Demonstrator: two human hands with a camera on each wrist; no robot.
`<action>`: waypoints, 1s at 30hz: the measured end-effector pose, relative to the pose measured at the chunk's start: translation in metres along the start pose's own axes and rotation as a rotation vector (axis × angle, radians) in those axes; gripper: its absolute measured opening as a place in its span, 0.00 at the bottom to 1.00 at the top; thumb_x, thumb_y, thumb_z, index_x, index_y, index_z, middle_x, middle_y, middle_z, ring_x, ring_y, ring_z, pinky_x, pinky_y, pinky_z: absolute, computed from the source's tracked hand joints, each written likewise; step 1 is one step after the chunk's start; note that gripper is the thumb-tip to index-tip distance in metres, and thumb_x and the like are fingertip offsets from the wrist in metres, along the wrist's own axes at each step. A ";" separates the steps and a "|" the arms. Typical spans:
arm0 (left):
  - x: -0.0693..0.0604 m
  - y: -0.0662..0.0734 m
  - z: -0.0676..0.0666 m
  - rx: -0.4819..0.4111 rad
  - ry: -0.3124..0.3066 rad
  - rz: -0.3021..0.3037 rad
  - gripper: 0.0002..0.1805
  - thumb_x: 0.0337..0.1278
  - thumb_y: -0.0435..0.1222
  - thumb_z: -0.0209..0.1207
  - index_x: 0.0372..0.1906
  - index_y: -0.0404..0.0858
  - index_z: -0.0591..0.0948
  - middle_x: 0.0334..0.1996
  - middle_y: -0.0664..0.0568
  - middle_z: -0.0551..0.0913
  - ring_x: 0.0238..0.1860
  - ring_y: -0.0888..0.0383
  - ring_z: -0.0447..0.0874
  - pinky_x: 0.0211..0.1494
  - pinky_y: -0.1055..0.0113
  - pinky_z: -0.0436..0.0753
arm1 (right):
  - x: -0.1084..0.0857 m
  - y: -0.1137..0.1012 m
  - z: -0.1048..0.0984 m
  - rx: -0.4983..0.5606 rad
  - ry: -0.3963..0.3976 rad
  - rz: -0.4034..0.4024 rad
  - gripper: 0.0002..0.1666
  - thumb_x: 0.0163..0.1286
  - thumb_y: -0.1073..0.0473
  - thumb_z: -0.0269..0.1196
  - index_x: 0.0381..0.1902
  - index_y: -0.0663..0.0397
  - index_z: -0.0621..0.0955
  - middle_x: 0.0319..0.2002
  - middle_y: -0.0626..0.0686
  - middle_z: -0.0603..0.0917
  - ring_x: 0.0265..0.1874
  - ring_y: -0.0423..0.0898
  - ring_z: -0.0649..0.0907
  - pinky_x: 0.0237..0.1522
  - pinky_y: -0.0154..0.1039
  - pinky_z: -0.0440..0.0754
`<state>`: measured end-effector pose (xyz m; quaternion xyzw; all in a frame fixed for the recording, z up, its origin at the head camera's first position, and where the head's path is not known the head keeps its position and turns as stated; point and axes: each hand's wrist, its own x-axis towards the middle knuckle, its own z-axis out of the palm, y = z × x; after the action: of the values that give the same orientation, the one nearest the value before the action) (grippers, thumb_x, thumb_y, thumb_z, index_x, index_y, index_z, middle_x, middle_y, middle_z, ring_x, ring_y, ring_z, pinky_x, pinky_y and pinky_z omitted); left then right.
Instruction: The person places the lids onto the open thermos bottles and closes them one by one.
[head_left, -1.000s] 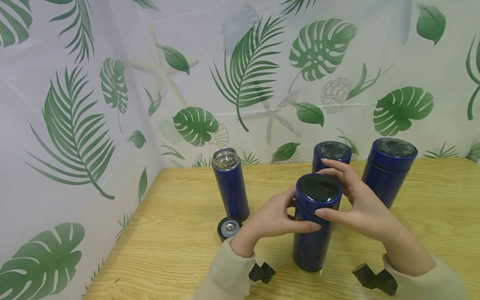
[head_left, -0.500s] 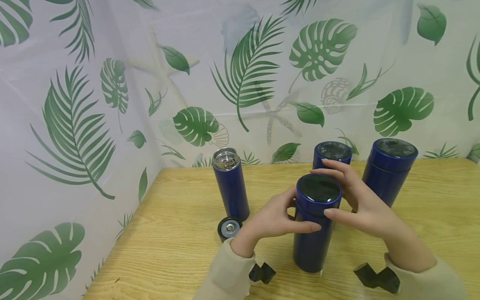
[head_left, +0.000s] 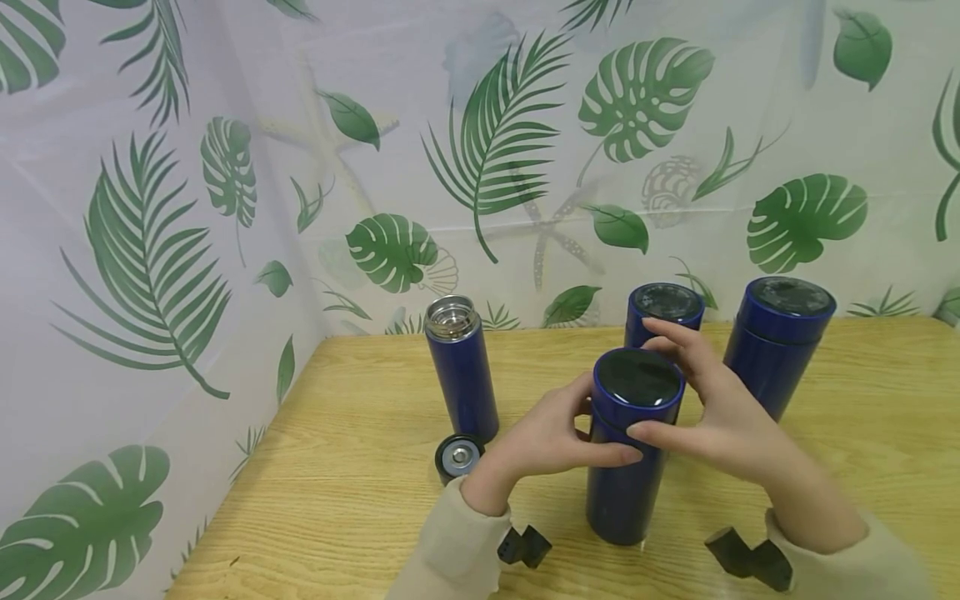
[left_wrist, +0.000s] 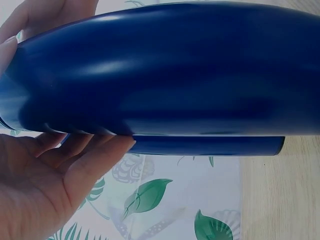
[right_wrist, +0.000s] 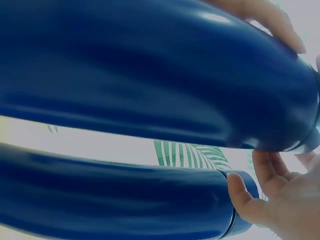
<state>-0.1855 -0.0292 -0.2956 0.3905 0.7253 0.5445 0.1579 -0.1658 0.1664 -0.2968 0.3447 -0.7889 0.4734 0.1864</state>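
Note:
A dark blue thermos flask (head_left: 626, 492) with a glossy black-topped lid (head_left: 637, 379) stands upright on the table between both hands. My left hand (head_left: 551, 429) grips its body just below the lid, thumb across the front. Around the lid curls my right hand (head_left: 723, 412), with the thumb on the near side and fingers reaching behind. In the left wrist view the left hand (left_wrist: 55, 175) holds the underside of the flask (left_wrist: 190, 70). The right wrist view has the right hand (right_wrist: 280, 200) at the lid end of the flask (right_wrist: 150, 75).
Left of the hands stands an uncapped blue flask (head_left: 463, 379), its steel mouth showing. A removed lid (head_left: 460, 457) lies underside up before it. Two capped flasks stand behind, one partly hidden flask (head_left: 663, 308) and one flask (head_left: 776, 346) farther right. Leaf-patterned cloth (head_left: 525, 275) backs the wooden table (head_left: 337, 517).
My right thumb shifted right along the lid, then came back left, and the right fingers behind moved with it. The left hand and the flask stay in place.

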 end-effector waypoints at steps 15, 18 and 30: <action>0.002 -0.006 0.001 -0.020 0.001 0.000 0.33 0.48 0.28 0.61 0.61 0.39 0.62 0.48 0.53 0.73 0.43 0.64 0.73 0.37 0.69 0.78 | 0.002 0.008 -0.005 0.384 -0.142 -0.129 0.46 0.51 0.83 0.54 0.65 0.67 0.46 0.59 0.58 0.64 0.57 0.45 0.67 0.54 0.30 0.64; 0.004 -0.013 0.000 -0.022 -0.001 0.003 0.34 0.48 0.28 0.61 0.62 0.41 0.62 0.49 0.53 0.73 0.43 0.64 0.73 0.37 0.69 0.78 | 0.002 0.008 -0.005 0.405 -0.138 -0.143 0.45 0.52 0.83 0.54 0.64 0.68 0.46 0.58 0.58 0.66 0.56 0.45 0.68 0.54 0.30 0.64; 0.009 -0.031 0.001 -0.020 -0.007 0.034 0.33 0.47 0.31 0.62 0.61 0.47 0.63 0.49 0.57 0.72 0.45 0.64 0.73 0.38 0.69 0.78 | 0.000 0.003 0.003 0.057 0.024 -0.052 0.56 0.36 0.81 0.68 0.64 0.64 0.55 0.47 0.49 0.70 0.45 0.37 0.72 0.50 0.25 0.63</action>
<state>-0.2035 -0.0250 -0.3225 0.4031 0.7124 0.5530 0.1552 -0.1680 0.1643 -0.2999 0.3644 -0.7635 0.4950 0.1980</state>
